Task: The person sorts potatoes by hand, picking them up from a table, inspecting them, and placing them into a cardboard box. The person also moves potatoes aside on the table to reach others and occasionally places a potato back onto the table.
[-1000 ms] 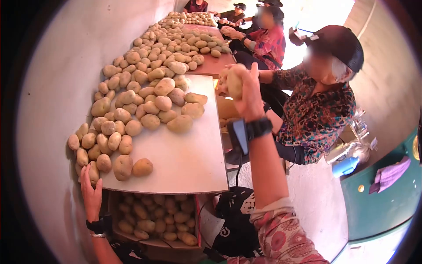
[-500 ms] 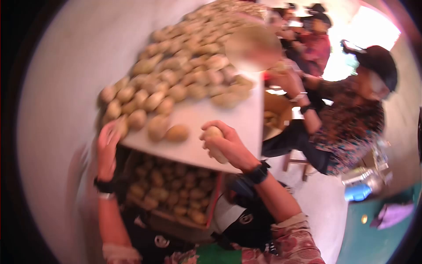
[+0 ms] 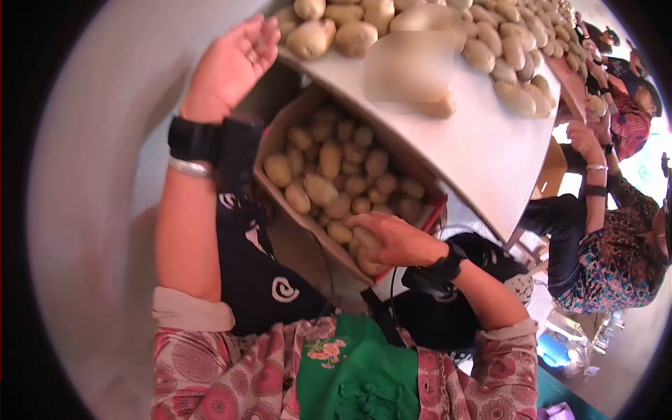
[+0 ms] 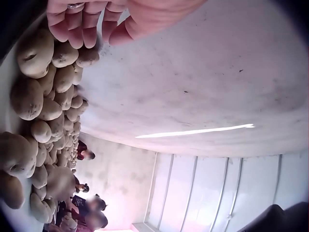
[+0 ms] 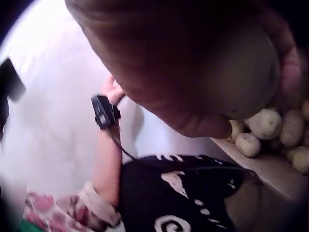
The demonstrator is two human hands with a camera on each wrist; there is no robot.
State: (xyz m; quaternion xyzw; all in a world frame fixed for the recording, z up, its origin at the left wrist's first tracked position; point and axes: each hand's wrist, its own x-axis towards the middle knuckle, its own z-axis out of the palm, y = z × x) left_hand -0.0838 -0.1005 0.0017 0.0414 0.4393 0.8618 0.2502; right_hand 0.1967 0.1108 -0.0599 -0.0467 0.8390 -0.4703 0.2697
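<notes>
The smooth, pale yellow-brown potato (image 5: pixel 246 72) is in the right hand (image 3: pixel 402 241), at the near right corner of the open brown cardboard box (image 3: pixel 285 126) in the head view. The thumb and fingers curl round it; the exact placing of each fingertip is too dark to tell in the right wrist view. The box holds many yellow-brown potatoes (image 3: pixel 330 159), and a red edge shows along its right end.

The left hand (image 3: pixel 234 66) is raised beyond the box's far left corner, its fingers side by side, loosely bent and gripping nothing, with a ring on one finger. It is close to the nearest of the brown potatoes heaped on the table (image 3: pixel 355 38); whether it touches them, I cannot tell.

The white-topped table (image 3: pixel 483 168) stands beyond the box, its near edge running along the box's far side. The black cloth with white swirl patterns (image 3: pixel 255 269) lies on the near left side of the box. Well to the right of the box sits a person in a multicoloured patterned shirt (image 3: pixel 623 259).
</notes>
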